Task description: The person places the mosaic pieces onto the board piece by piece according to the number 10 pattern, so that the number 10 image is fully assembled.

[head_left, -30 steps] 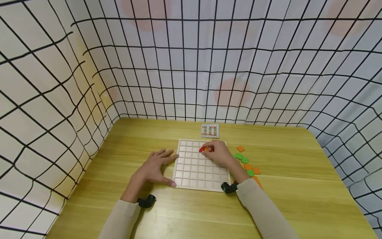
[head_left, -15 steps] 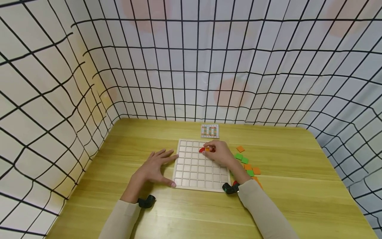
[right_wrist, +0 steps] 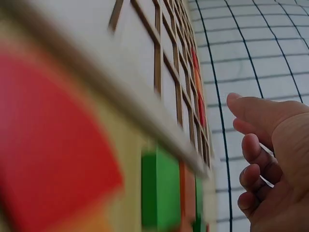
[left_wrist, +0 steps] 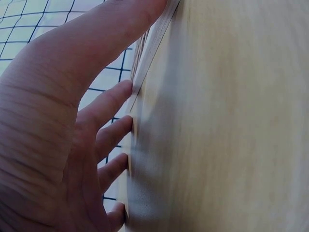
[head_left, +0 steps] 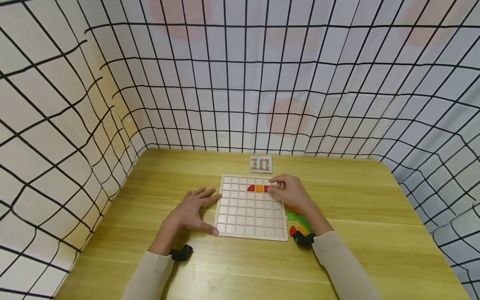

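A pale wooden grid board (head_left: 240, 210) lies on the table. In one of its upper rows sit a red tile with a curved edge (head_left: 251, 188), an orange square tile (head_left: 259, 188) and another red tile (head_left: 266, 188). My right hand (head_left: 290, 192) hovers by that last red tile, fingers loosely bent. The right wrist view shows a gap between this hand (right_wrist: 270, 159) and the board, with nothing held. Spread along the board's left edge, my left hand (head_left: 190, 210) touches it with the thumb and index finger; its other fingers (left_wrist: 116, 137) rest on the table.
A small printed card with a coloured grid pattern (head_left: 261, 164) lies behind the board. Loose green tiles (head_left: 292, 216), orange ones and a red one (head_left: 292, 231) lie to the board's right, partly under the right forearm. Black netting (head_left: 243, 89) surrounds the table.
My right hand has let go of the red tile and drawn back to the right, uncovering the orange and right red tiles. The left hand keeps its place at the board.
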{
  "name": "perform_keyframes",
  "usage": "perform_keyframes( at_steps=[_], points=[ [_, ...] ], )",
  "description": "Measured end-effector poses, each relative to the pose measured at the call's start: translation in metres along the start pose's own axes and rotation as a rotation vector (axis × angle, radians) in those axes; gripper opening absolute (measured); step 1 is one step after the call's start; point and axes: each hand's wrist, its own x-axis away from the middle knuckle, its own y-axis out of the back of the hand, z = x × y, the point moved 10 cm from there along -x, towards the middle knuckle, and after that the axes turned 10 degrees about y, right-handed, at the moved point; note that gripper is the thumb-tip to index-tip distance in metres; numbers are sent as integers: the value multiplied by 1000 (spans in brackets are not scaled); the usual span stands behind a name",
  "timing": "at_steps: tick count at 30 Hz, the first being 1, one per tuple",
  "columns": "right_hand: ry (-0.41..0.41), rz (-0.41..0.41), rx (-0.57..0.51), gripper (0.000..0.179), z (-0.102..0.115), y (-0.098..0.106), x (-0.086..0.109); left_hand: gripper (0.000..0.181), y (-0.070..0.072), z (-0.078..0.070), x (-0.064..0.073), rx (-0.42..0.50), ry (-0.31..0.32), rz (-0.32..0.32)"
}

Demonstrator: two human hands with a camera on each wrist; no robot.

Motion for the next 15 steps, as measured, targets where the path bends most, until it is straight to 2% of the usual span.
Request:
perform_keyframes(
  at_steps=[10, 15],
  points=[
    [-67, -37, 71, 31, -33, 49, 43, 115, -1, -1, 0, 3, -5, -3],
    [-96, -41, 102, 33, -54, 65, 61, 115, -1, -1, 0, 7, 0, 1]
  ],
)
